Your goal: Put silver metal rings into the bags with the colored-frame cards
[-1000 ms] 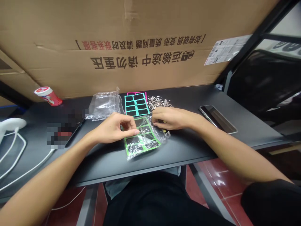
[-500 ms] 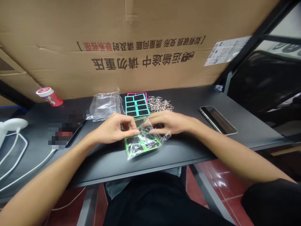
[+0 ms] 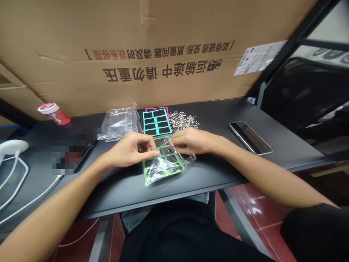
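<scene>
Pinching the upper edge of a clear plastic bag (image 3: pixel 170 163), the fingers (image 3: pixel 176 140) of the right hand (image 3: pixel 195 142) are bunched together on the crinkled film. The fingers (image 3: pixel 152 154) of the left hand (image 3: pixel 128 150) curl inward, their tips touching the bag's left edge; whether they grip it, I cannot tell. Inside the bag, flat on the tabletop (image 3: pixel 207 182) and just below both hands, lies a green-framed sheet of black rectangles (image 3: pixel 160 167). Just beyond it, a teal-framed sheet (image 3: pixel 156 122) overlaps a pink-framed sheet (image 3: pixel 156 109), with a heap of small metal rings (image 3: pixel 181 121) to their right and a second clear plastic bag (image 3: pixel 118 124) to their left. Farther right, a smartphone (image 3: pixel 250 137) lies at an angle on the tabletop. Farther left are a tilted red-and-white cup (image 3: pixel 51 114) and a white cable (image 3: pixel 27 193). A large printed cardboard sheet (image 3: pixel 109 43) stands behind the tabletop.
</scene>
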`<action>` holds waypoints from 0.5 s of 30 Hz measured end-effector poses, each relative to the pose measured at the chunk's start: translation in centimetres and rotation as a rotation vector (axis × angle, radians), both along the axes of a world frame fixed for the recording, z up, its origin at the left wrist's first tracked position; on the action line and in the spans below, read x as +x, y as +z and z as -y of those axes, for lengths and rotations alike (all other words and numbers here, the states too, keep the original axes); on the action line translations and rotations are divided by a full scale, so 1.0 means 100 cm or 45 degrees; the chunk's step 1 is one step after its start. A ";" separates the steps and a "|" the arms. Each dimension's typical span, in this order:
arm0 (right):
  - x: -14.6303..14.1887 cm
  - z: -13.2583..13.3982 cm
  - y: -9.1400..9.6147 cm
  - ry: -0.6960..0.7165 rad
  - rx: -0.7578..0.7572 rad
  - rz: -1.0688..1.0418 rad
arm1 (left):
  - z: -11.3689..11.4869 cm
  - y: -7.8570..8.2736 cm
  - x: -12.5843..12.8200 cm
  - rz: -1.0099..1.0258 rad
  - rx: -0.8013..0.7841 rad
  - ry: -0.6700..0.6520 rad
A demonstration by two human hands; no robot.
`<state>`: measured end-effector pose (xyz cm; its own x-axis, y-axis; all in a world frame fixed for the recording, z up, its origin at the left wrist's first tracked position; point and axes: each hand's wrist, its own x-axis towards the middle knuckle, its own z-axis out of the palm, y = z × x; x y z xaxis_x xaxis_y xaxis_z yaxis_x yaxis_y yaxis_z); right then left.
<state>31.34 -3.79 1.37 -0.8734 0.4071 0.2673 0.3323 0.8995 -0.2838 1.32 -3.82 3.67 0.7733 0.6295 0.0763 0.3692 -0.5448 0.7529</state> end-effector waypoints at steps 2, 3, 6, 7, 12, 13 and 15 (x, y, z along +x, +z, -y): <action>0.007 -0.001 0.008 -0.056 -0.101 -0.111 | 0.000 0.001 0.000 0.002 0.005 0.000; 0.012 -0.001 0.012 -0.110 -0.129 -0.165 | 0.000 0.001 0.000 0.007 0.008 0.000; 0.025 -0.003 0.023 -0.314 -0.110 -0.298 | 0.001 0.002 0.000 0.012 0.012 -0.006; 0.029 -0.004 0.026 -0.378 -0.085 -0.330 | 0.002 0.002 0.000 0.013 0.013 -0.009; 0.035 -0.012 0.021 -0.572 -0.010 -0.403 | 0.001 0.002 0.000 0.021 0.013 -0.019; 0.035 -0.014 0.018 -0.600 -0.003 -0.412 | 0.001 0.002 0.000 0.018 0.013 -0.019; 0.036 -0.017 0.014 -0.655 0.047 -0.423 | 0.001 0.002 -0.001 0.014 0.008 -0.017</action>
